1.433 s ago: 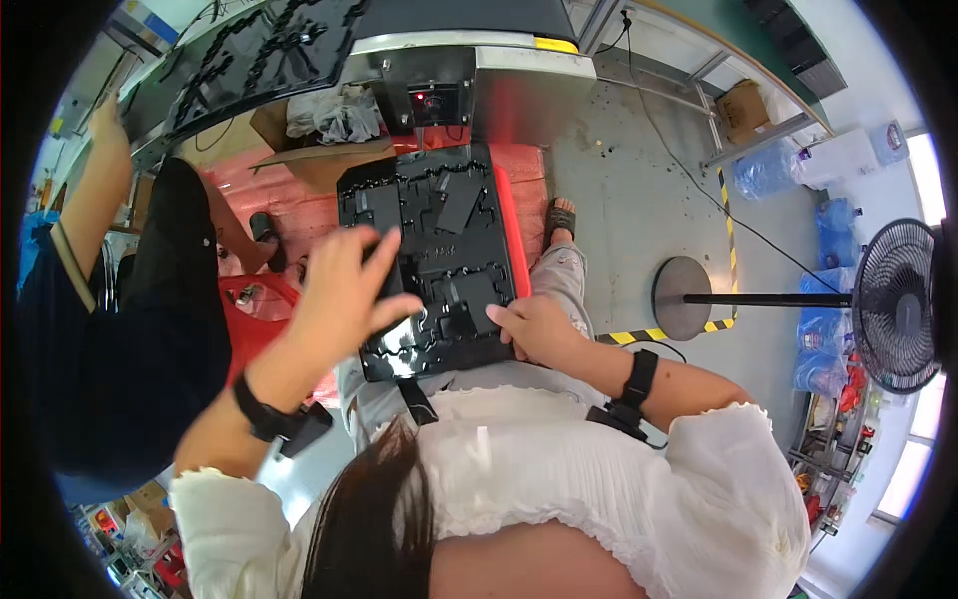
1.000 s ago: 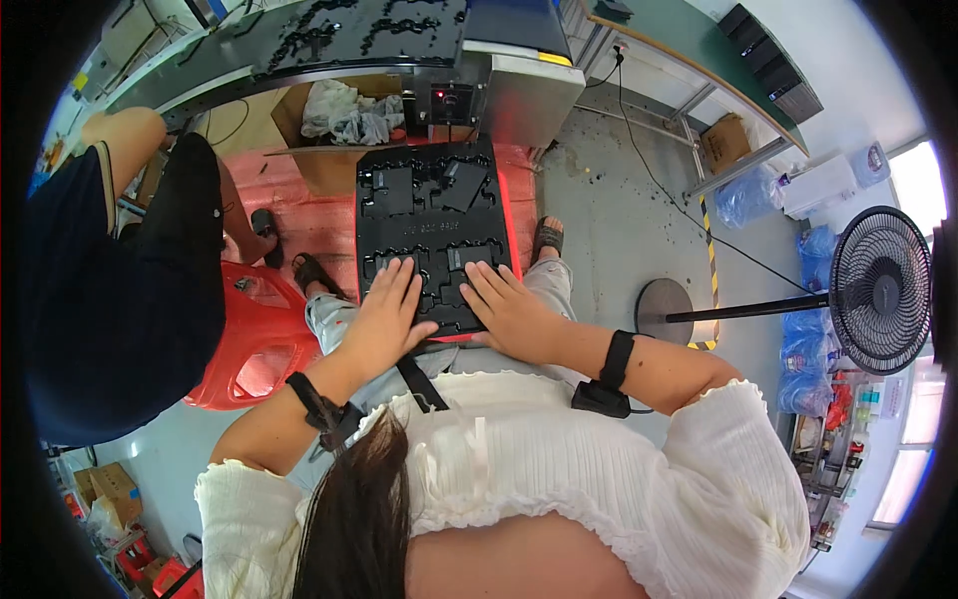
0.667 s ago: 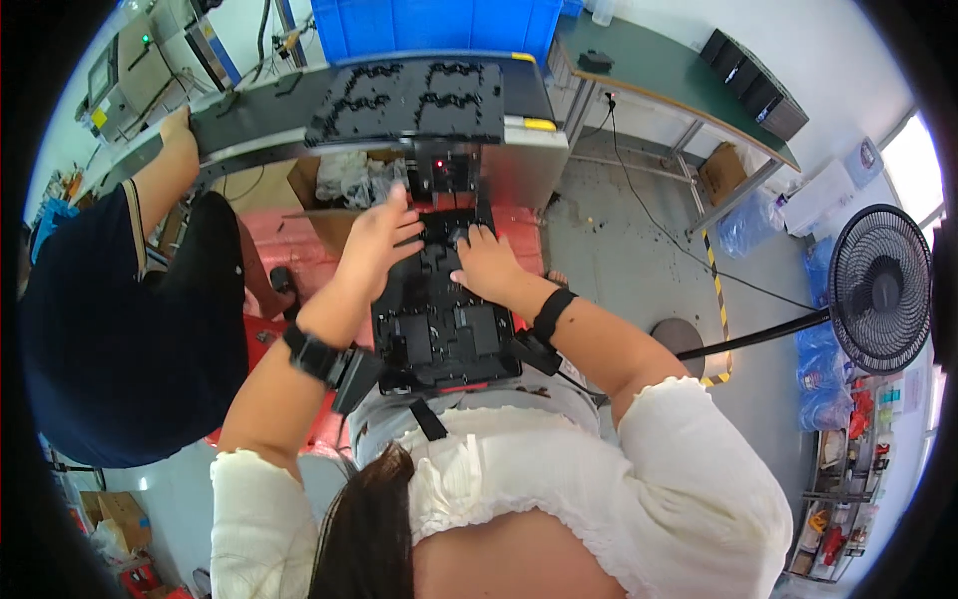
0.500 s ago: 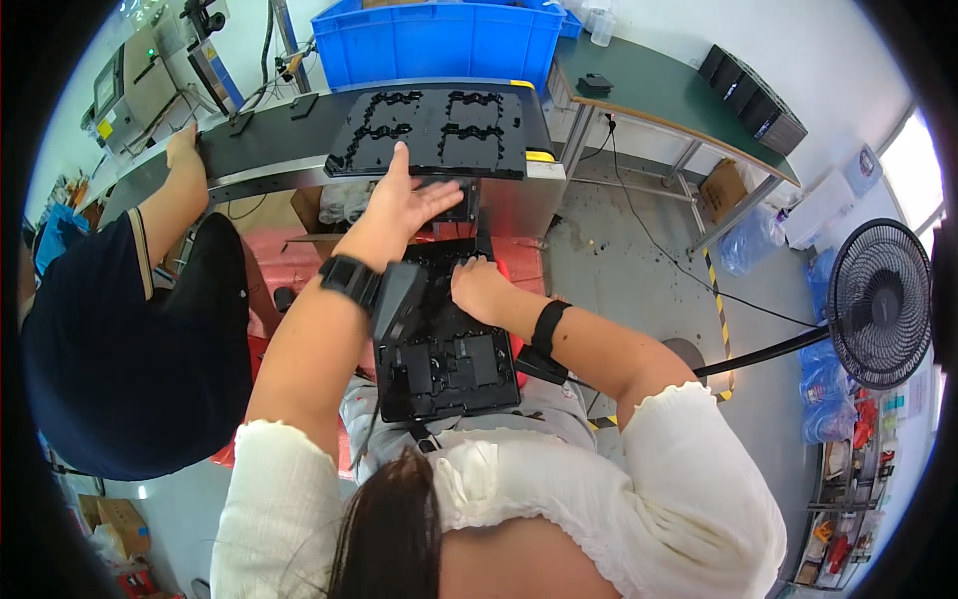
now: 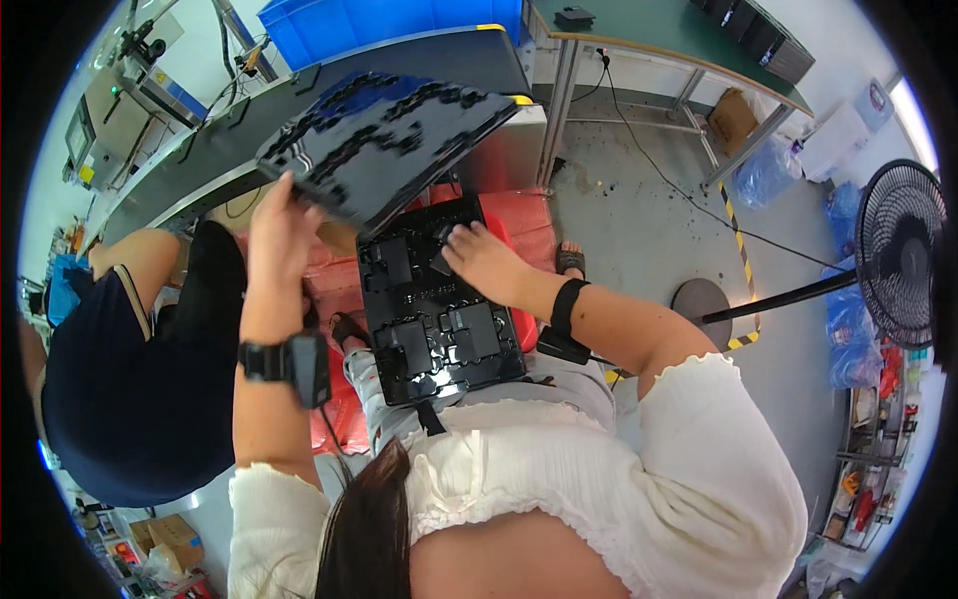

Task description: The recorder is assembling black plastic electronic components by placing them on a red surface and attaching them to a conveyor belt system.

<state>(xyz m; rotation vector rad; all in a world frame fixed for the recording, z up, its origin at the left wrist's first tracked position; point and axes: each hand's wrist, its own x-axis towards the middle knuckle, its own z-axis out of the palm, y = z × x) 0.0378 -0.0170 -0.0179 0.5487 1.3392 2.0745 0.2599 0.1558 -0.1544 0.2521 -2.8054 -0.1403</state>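
Note:
At the near left corner of an empty-looking black moulded plastic tray (image 5: 384,150), my left hand (image 5: 282,228) grips the edge, slightly blurred. This tray is tilted and turned over the conveyor's near edge. A second black moulded tray (image 5: 424,384) lies over my lap, with flat black rectangular pieces (image 5: 475,331) seated in its pockets. My right hand (image 5: 486,262) is over its far right pocket, fingers closed on a small black piece (image 5: 442,263) there. The fingertips partly hide that piece.
The black conveyor belt (image 5: 225,140) runs across ahead, with a blue crate (image 5: 389,30) behind it. A co-worker in dark clothing (image 5: 140,399) sits close on my left. A standing fan (image 5: 903,260) and a green table (image 5: 659,40) are at right.
My left hand has gone from open above the lap tray to the upper tray's corner, and that tray has turned and tilted. My right hand stays at the lap tray, now on a piece.

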